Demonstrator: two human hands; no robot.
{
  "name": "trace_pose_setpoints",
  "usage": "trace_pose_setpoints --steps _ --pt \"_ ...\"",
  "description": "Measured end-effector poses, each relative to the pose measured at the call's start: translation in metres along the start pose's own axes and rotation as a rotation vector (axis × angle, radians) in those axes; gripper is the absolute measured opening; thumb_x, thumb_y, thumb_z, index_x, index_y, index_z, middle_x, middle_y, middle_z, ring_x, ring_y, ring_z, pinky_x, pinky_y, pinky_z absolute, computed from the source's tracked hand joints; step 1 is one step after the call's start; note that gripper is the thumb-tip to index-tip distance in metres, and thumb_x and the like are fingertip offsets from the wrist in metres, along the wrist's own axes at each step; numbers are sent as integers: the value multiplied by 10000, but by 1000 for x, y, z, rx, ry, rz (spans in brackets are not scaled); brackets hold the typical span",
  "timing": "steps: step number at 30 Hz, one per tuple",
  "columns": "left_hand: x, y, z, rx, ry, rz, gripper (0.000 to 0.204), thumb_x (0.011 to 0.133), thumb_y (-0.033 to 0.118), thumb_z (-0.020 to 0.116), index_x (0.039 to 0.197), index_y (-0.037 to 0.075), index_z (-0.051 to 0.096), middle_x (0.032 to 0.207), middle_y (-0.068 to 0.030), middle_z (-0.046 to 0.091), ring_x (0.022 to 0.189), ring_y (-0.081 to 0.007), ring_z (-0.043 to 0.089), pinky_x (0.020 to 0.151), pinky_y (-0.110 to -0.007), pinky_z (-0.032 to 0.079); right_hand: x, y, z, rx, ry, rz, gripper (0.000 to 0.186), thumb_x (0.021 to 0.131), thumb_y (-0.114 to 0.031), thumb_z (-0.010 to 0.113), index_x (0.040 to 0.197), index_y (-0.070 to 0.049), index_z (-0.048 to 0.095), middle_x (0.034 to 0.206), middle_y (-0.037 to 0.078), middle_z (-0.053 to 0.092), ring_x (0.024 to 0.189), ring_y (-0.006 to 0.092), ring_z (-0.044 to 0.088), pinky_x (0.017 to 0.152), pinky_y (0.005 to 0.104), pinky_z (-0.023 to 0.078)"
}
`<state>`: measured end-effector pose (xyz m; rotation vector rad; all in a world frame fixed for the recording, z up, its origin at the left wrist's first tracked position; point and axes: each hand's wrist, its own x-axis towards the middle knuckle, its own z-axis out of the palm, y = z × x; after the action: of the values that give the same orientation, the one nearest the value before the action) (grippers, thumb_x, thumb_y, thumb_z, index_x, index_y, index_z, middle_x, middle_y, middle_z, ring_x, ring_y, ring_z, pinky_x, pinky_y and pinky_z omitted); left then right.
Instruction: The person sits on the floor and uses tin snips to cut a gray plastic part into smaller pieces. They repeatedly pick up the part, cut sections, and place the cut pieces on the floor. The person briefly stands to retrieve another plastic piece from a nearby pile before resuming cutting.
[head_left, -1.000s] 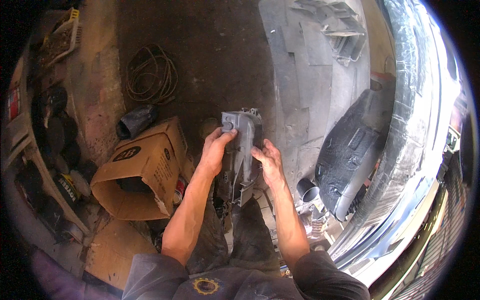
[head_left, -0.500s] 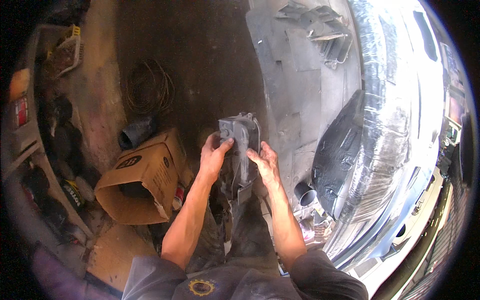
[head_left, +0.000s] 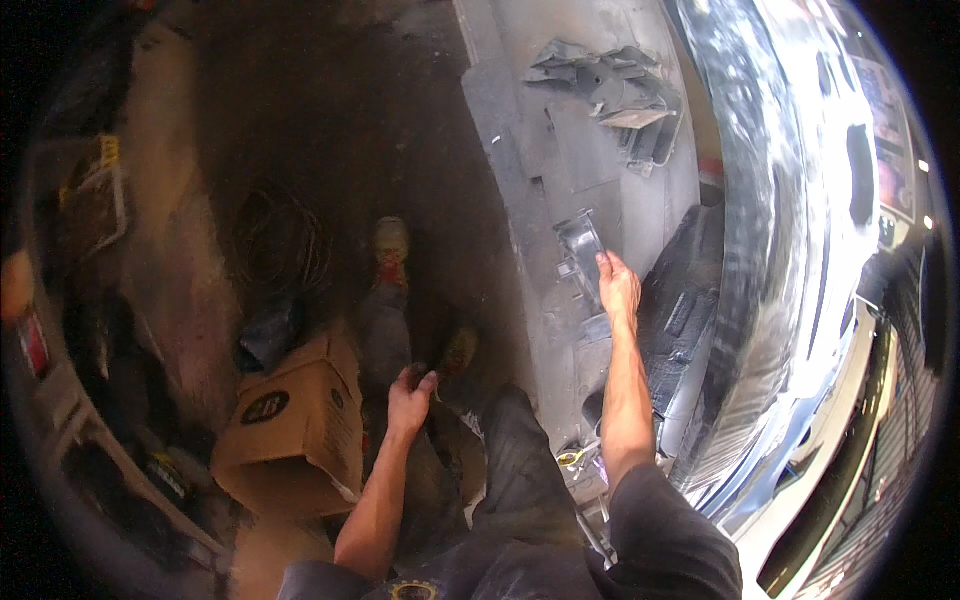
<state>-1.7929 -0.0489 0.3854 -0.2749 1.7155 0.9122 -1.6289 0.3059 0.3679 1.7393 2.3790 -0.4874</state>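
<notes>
My right hand [head_left: 618, 285] grips the long grey plastic part [head_left: 585, 245] over the grey sheet covering [head_left: 560, 150] to my right. My left hand [head_left: 410, 395] is low in front of my legs, apart from that part, its fingers curled around something small and dark that I cannot make out. Below and beyond it are my legs and two shoes [head_left: 391, 245].
A cardboard box [head_left: 300, 430] lies at left beside a dark tube [head_left: 270, 335] and a coiled cable [head_left: 280, 240]. Grey plastic pieces [head_left: 610, 85] lie on the sheet ahead. A black padded piece [head_left: 675, 330] and a shiny vehicle body [head_left: 780, 250] line the right side.
The grey part has moved from between both hands to the right, in my right hand alone. My left hand has let go of it and dropped lower. The view has shifted.
</notes>
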Motion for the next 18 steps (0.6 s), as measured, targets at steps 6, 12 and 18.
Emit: trace_pose_setpoints --steps 6,12,18 --pt "26 -26 -61 217 50 -20 574 871 257 644 1282 -110 484 1199 -242 614 1126 -307 592 974 -367 437 96 -65 -3 -291 58 -25 446 895 -350 612 1232 -58 607 1111 228 627 1039 399 609 878 472 478" --pt "35 19 -80 175 45 -30 521 900 221 604 1277 -115 476 1101 -221 645 1023 -289 614 899 -373 459 216 -222 -2 190 31 -87 581 883 -337 634 1386 -111 451 1159 218 638 1073 386 615 899 451 481" --pt "47 36 -81 101 36 -89 367 905 200 598 1142 -76 548 921 -152 649 816 -207 593 759 -357 480 292 -231 30 37 -28 25 605 836 -441 673 1304 -87 527 1137 204 653 1071 380 612 905 440 473"
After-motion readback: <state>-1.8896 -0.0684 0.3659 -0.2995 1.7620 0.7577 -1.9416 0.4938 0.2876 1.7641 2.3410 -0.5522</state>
